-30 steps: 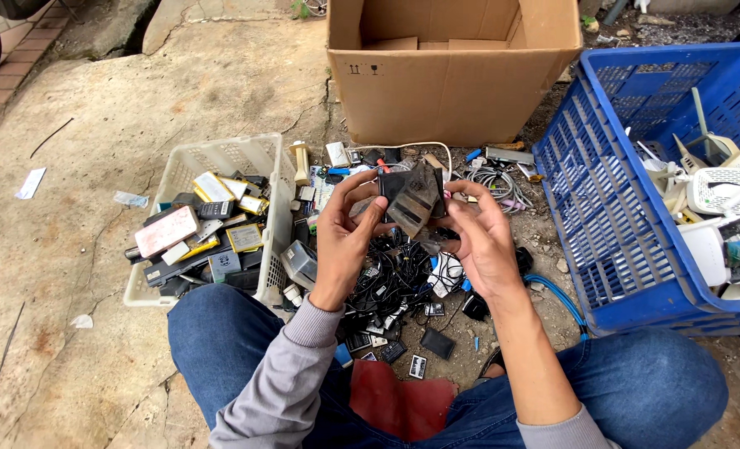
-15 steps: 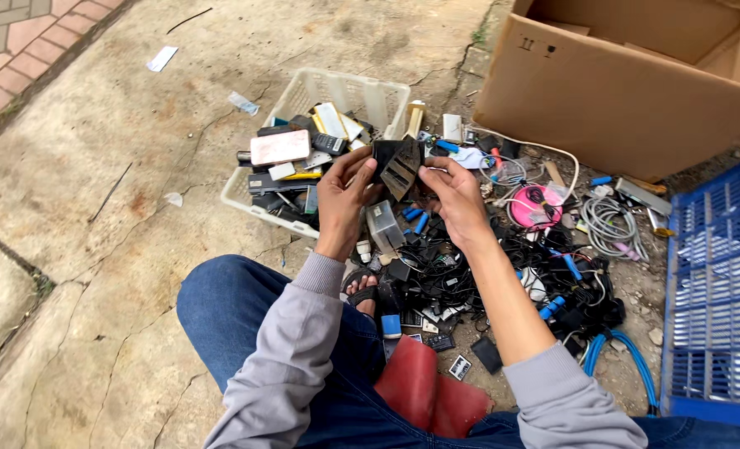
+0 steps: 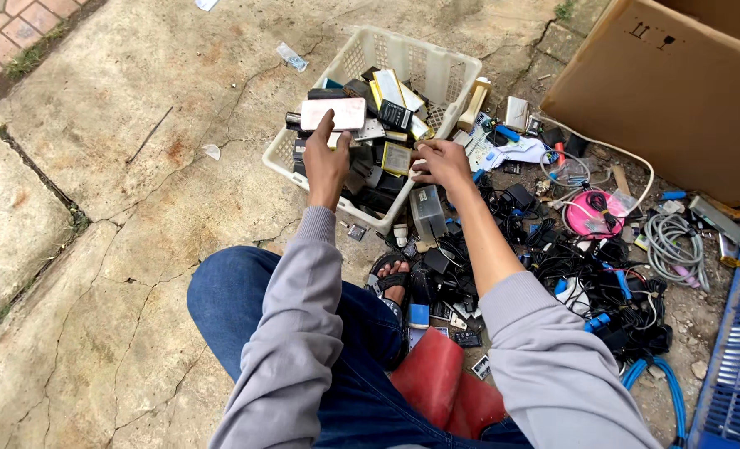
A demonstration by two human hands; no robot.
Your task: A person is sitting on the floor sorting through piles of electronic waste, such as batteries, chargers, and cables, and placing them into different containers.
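My left hand [image 3: 327,162] reaches into a white plastic basket [image 3: 436,62] filled with old phones and batteries. Its index finger touches a pale pink phone [image 3: 337,114] lying on top of the heap, and it grips nothing. My right hand [image 3: 441,160] hovers at the basket's near right corner with its fingers spread downward on the dark devices [image 3: 395,158] there. It holds nothing. Both arms wear grey sleeves.
A tangle of black chargers and cables [image 3: 586,274] with a pink round item [image 3: 594,212] lies to the right. A cardboard box [image 3: 678,91] stands at the back right, a blue crate [image 3: 736,349] at the right edge. My sandalled foot [image 3: 391,274] and a red seat [image 3: 445,387] are below.
Both hands held a dark device between them before; it is now out of my hands. Both hands have moved to the basket, and my view has swung left.
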